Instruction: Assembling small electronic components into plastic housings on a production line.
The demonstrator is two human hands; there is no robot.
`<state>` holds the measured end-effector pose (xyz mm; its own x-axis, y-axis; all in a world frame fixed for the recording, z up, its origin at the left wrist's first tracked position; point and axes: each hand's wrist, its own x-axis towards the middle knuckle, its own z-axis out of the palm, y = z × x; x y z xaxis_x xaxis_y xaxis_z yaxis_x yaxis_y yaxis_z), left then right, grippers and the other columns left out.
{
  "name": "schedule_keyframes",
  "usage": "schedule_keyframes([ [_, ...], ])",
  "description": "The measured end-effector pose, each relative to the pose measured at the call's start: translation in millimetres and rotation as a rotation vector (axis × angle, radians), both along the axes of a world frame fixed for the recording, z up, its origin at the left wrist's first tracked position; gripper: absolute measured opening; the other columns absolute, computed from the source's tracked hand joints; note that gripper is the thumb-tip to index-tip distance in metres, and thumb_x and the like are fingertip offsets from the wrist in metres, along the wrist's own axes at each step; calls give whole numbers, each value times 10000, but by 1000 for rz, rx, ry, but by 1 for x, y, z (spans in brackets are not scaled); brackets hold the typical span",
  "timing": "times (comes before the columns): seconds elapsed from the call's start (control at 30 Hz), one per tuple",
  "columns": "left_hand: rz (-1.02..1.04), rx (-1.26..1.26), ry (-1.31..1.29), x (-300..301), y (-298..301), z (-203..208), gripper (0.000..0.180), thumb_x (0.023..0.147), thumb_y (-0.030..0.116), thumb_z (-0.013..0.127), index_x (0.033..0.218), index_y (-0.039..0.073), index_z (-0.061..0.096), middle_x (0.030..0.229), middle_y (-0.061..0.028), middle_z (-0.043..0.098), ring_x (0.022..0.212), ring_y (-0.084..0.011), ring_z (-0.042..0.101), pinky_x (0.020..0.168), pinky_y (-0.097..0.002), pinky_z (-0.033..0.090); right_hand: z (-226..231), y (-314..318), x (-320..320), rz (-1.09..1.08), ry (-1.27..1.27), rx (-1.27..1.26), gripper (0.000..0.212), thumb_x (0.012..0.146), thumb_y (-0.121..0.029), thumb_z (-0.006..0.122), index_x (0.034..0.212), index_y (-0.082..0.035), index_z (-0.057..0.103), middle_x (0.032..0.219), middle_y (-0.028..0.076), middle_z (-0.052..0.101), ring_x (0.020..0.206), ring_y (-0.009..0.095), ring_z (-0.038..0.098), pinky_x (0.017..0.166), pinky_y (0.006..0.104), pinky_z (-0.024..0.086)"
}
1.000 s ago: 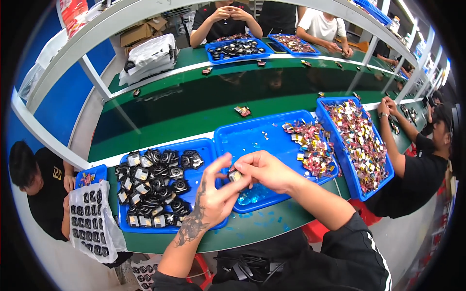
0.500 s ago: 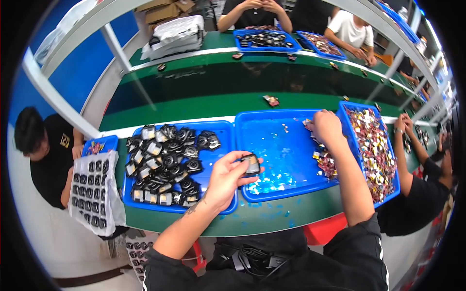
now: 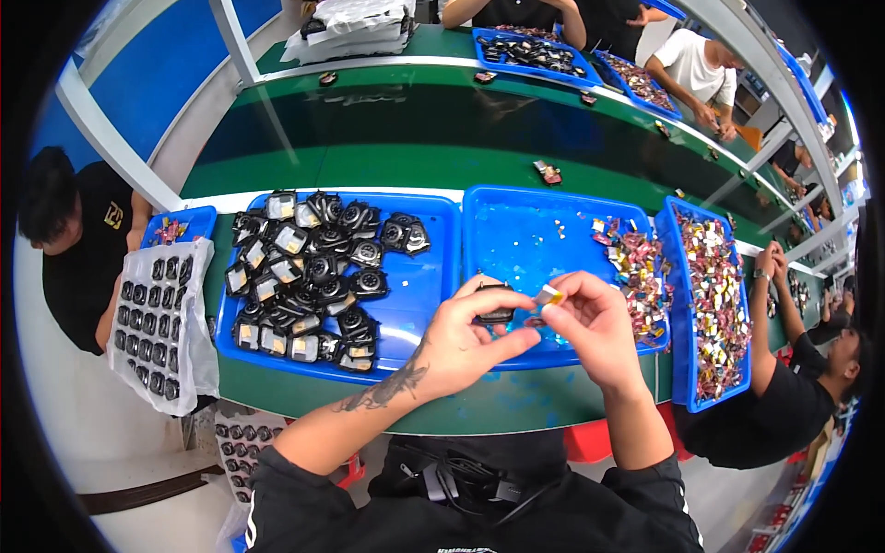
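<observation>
In front of me my left hand (image 3: pixel 468 336) is closed around a black watch-like casing (image 3: pixel 495 314), partly hidden by the fingers. My right hand (image 3: pixel 592 324) pinches a small electronic part with a white and yellow piece (image 3: pixel 550 295), close beside the left fingertips. Both hands are over the near side of a blue tray (image 3: pixel 516 205). On that tray's right side lies a heap of small reddish parts (image 3: pixel 643 267) with flexible tails. Many similar black casings (image 3: pixel 318 267), some showing pale rectangular faces, fill much of the left blue tray (image 3: pixel 415 336).
A narrow blue bin (image 3: pixel 680 369) of the same small parts stands at the right. Farther off, a green conveyor belt (image 3: pixel 387 138) carries scattered pieces. A person (image 3: pixel 69 240) sits at the left by a white tray of casings (image 3: pixel 152 318); others work across and at the right.
My right hand has come from the parts heap toward my left hand, bringing a small part. My left hand has turned inward with the casing. The whole view has shifted slightly.
</observation>
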<state>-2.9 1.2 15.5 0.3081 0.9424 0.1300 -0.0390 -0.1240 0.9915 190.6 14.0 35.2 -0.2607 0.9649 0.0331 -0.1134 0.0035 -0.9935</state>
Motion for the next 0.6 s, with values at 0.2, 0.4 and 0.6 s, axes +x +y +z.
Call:
schedule_keyframes([
  [0.2, 4, -135, -232, -6, 8, -11, 114, 883, 71, 688, 948, -23, 682, 889, -36, 598, 690, -62, 551, 558, -192, 445, 3, 0, -6, 155, -373, 120, 122, 837, -26, 699, 926, -6, 618, 853, -3, 599, 776, 59, 509, 691, 217, 430],
  [0.4, 119, -231, -325, -5, 7, -12, 118, 925, 107, 643, 937, 1, 693, 729, -3, 617, 605, -66, 555, 539, -205, 439, -8, -13, 2, -8, -43, -141, 76, 878, -38, 665, 932, 15, 655, 862, 23, 651, 787, 72, 592, 728, 218, 496],
  [0.6, 334, -20, -90, -4, 5, -4, 276, 813, 140, 774, 1048, 11, 705, 941, -51, 606, 801, -101, 585, 666, -223, 491, 8, -12, -4, -89, -300, 177, 122, 865, -5, 668, 984, 21, 663, 861, 44, 661, 780, 82, 611, 700, 213, 493],
])
